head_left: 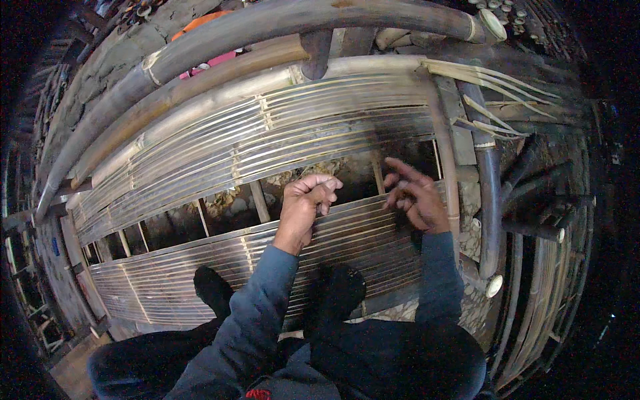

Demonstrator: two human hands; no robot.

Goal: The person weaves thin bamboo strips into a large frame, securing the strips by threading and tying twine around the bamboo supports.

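My left hand (pixel 303 200) is curled into a loose fist over the open gap in the woven bamboo-strip panel (pixel 267 140), gripping nothing I can see. My right hand (pixel 412 197) is just right of it, fingers half spread, empty, near the upright bamboo post (pixel 445 153). Lower strip section (pixel 200 267) is near my feet. Thick bamboo poles (pixel 267 27) run along the far side.

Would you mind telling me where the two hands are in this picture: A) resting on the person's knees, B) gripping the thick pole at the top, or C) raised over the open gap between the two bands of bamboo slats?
C: the left hand and right hand sit over the gap in the bamboo slats.
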